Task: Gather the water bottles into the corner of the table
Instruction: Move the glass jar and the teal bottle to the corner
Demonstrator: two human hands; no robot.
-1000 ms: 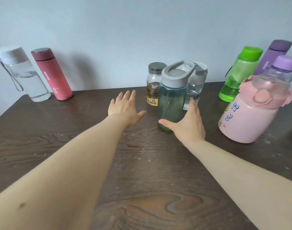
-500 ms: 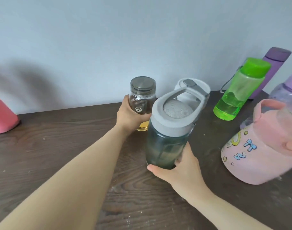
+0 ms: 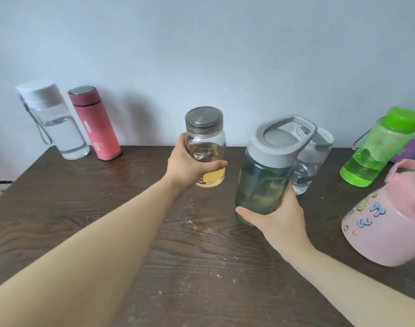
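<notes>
Two bottles are now lifted: left hand fingers clamp the glass jar bottle, right hand fingers clamp the teal bottle. A second ago both hands were flat on the table, so carrying to a corner can begin.

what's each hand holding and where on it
Left hand holds the glass jar around its lower body. Right hand holds the teal bottle around its base.

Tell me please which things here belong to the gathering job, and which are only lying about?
Belong to the job:
- glass jar bottle, in left hand
- teal bottle, in right hand
- clear bottle
- red flask
- grey-lidded clear bottle
- green bottle
- pink bottle
- table

Only lying about:
- nothing visible
</notes>
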